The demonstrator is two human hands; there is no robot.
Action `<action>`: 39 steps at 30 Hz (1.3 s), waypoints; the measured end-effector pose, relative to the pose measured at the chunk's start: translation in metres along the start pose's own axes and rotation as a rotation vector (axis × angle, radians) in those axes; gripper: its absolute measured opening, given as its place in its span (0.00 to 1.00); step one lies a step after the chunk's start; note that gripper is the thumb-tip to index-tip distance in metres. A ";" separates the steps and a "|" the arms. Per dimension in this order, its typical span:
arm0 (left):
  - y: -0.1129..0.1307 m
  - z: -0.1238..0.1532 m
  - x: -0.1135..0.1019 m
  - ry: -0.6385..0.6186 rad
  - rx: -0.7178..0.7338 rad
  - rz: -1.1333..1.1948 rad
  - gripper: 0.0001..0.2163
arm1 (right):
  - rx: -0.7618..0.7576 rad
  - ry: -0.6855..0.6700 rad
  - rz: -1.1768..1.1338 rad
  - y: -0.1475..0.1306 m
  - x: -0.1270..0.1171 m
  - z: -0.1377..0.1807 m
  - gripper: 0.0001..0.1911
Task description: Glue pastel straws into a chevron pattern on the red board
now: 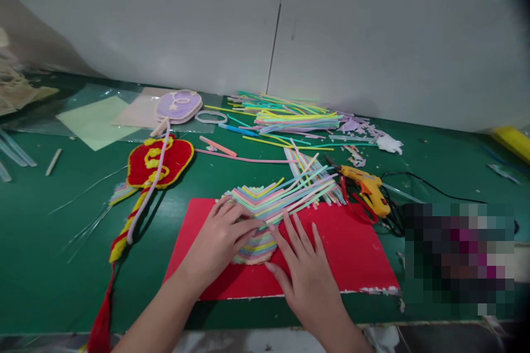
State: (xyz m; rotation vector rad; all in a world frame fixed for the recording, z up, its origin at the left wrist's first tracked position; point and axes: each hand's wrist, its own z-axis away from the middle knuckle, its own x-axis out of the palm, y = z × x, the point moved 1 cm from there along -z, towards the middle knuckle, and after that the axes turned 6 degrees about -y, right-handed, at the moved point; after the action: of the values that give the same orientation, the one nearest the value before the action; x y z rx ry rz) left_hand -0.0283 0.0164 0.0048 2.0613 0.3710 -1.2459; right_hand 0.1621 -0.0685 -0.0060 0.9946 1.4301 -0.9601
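Pastel pipe cleaners laid side by side form a chevron-striped piece (256, 253) on a red board (351, 256). My left hand (226, 226) rests over the left part of this piece, with fingers stretched across the stripes and hiding some of them. Against its right edge lies my right hand (304, 265), fingers spread and fingertips touching the piece and the board. Long loose ends of the pipe cleaners (306, 190) fan out to the upper right, past the board's far edge. Neither hand is closed around anything.
A yellow glue gun (368, 187) and red-handled pliers (344, 187) lie right of the board. Behind are bundled pipe cleaners (298, 118). On the left sit a red fan (178, 162) with a tassel and a purple fan (180, 105). A wall (165, 22) stands behind the green table (49, 231).
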 end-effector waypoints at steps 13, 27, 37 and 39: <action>0.000 0.000 0.001 0.015 -0.016 0.014 0.10 | 0.009 0.020 -0.053 -0.001 0.001 0.002 0.32; -0.004 0.000 0.003 0.020 0.004 0.041 0.10 | 0.051 0.034 -0.076 -0.003 -0.001 0.000 0.30; -0.002 -0.001 0.001 0.007 0.018 0.041 0.10 | 0.043 -0.013 -0.051 -0.004 -0.004 0.000 0.27; -0.002 0.000 0.002 0.003 -0.006 0.042 0.10 | 0.046 -0.022 -0.051 -0.004 -0.004 0.000 0.27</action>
State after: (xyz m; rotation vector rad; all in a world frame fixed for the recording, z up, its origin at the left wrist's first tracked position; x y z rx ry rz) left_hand -0.0285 0.0177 0.0021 2.0560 0.3310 -1.2158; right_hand 0.1585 -0.0699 -0.0016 0.9824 1.4266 -1.0423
